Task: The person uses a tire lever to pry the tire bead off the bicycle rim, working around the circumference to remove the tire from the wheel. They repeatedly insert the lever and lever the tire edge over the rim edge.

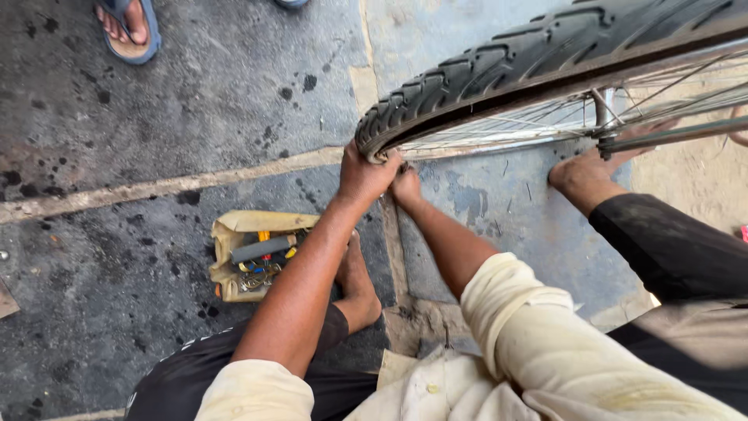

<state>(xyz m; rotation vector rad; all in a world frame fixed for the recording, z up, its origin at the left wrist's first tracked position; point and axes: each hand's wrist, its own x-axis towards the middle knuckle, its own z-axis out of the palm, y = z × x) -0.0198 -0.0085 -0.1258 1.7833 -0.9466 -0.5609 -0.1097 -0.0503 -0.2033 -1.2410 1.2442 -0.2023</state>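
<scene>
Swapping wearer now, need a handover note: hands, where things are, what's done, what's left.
Left hand: gripping the tyre at its lowest edge.
Right hand: beside it, pressed at the same spot by the rim.
Wheel is raised off the stained floor; open toolbox lies left of the bare foot.
Done: tyre looks mostly on the rim.
Left: probably this bottom section; cannot tell more.

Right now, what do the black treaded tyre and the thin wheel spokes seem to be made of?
Black treaded tyre: apparently rubber, matte, with moulded tread blocks. Thin wheel spokes: seemingly bare metal, thin and shiny. Both hands, left hand and right hand, grip the tyre's edge.
</scene>
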